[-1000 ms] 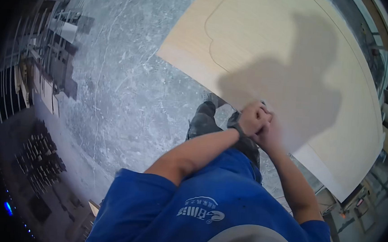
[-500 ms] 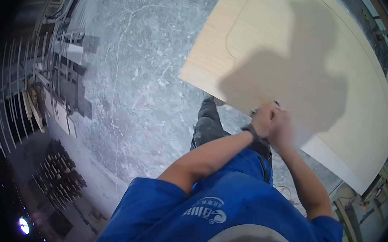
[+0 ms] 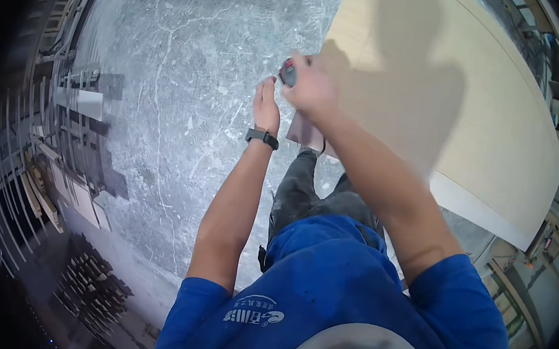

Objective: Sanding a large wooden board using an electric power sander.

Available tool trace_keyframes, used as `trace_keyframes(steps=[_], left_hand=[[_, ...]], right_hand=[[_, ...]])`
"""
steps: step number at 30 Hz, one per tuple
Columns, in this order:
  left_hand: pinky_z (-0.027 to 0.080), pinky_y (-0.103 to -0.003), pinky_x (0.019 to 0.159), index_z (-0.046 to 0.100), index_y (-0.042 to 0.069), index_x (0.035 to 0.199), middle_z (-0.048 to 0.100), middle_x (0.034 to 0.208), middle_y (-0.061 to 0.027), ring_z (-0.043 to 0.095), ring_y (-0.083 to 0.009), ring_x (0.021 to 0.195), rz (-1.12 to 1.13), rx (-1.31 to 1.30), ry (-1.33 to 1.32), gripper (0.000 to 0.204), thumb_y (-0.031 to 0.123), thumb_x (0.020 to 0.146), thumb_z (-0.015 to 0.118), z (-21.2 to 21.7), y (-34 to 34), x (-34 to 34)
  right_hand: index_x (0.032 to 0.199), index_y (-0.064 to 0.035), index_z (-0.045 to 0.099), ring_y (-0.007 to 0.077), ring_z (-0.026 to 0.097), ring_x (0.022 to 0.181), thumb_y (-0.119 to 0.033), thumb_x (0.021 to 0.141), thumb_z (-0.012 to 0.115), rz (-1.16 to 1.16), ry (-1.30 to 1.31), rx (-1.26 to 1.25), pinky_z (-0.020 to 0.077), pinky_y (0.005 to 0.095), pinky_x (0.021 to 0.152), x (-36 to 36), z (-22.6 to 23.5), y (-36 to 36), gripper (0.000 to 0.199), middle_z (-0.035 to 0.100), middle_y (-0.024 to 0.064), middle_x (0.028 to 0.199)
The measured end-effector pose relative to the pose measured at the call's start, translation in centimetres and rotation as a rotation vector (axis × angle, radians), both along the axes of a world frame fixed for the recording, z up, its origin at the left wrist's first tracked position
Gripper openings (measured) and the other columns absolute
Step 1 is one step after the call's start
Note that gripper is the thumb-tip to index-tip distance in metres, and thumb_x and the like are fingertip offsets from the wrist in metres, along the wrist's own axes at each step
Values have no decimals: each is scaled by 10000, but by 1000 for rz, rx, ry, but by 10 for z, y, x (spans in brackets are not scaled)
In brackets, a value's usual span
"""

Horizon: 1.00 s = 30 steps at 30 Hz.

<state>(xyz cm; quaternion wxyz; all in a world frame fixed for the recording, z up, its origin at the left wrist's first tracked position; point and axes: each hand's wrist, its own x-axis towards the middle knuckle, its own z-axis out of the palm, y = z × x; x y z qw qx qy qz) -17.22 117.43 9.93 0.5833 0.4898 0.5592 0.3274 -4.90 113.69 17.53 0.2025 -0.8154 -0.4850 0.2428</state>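
My right hand (image 3: 316, 89) is closed around a compact black and red tape measure (image 3: 288, 74), raised over the left edge of a large pale wood sheet (image 3: 502, 145). Just left of it, my left hand (image 3: 267, 109) has its fingers stretched out, the tips close to the tape measure's lower left side. Whether a strip of tape runs between the two hands is too small to make out. A dark band circles my left wrist. My shadow falls across the sheet, whose near left corner lies just beyond my legs.
Grey, cracked concrete floor (image 3: 194, 103) spreads to the left. Along the far left stand metal racks and leaning boards (image 3: 75, 183); a pile of short pieces (image 3: 93, 291) sits at lower left. Timber and clutter (image 3: 517, 301) line the right side.
Both hands, earlier together over the sheet's near edge, have moved up and left and come apart. The tape measure now shows in my right hand. My left fingers have straightened.
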Motion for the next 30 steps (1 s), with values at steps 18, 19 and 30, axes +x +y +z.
trace_keyframes(steps=[18, 19, 30], left_hand=[[420, -475, 1044, 611, 27, 1301, 612, 1300, -277, 549, -435, 1244, -431, -155, 477, 545, 422, 1048, 335, -27, 17, -32], [420, -475, 1044, 611, 27, 1301, 612, 1300, -277, 549, -435, 1244, -423, -154, 479, 545, 422, 1048, 335, -32, 18, -32], [435, -461, 1046, 597, 14, 1299, 610, 1305, -272, 564, -406, 1230, -589, -184, 417, 464, 330, 1072, 344, -42, -26, -20]], right_hand=[[1427, -161, 527, 335, 646, 1070, -252, 768, 773, -464, -91, -164, 543, 447, 902, 125, 29, -327, 709, 611, 139, 1196], [1424, -149, 527, 340, 641, 1078, -242, 770, 769, -518, -110, -118, 535, 443, 922, 138, 27, -350, 704, 612, 145, 1199], [1420, -159, 522, 367, 654, 1020, -282, 737, 767, -497, -131, -129, 552, 478, 846, 81, 8, -286, 736, 594, 169, 1159]])
